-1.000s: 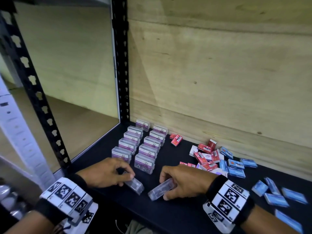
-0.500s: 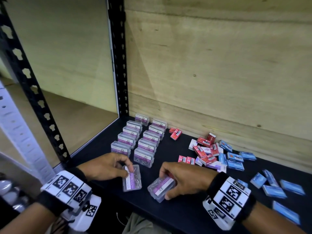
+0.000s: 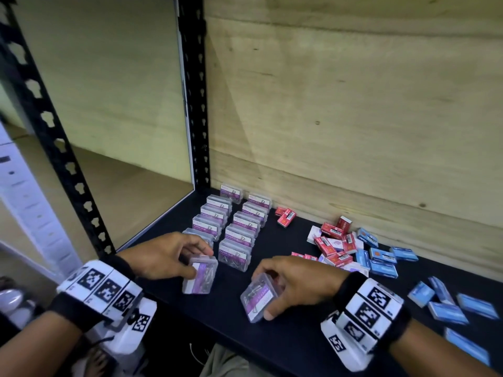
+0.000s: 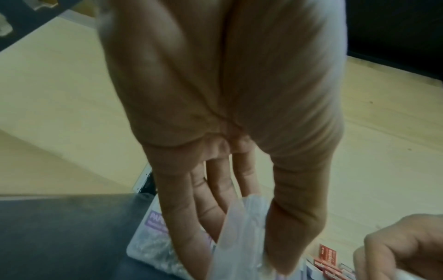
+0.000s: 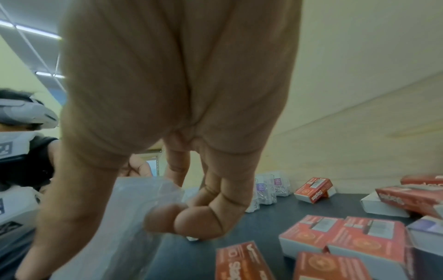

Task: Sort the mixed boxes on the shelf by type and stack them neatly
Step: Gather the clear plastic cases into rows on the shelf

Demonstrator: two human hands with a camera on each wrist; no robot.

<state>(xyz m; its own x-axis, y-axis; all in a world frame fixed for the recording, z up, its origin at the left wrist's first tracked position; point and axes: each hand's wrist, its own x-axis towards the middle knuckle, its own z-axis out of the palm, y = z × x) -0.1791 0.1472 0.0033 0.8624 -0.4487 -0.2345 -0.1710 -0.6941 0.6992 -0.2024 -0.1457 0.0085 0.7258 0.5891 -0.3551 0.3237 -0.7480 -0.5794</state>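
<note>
While both clear boxes tilt more upright than before, left hand grips one (right likewise).

Both clear paper-clip boxes now label-up, formerly on edge

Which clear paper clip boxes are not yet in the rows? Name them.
The two in the hands: one box under the left hand, one box in the right hand.

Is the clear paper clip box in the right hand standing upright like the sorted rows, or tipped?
Tipped: the right hand holds the paper clip box slanted, label face up, one end raised.
</note>
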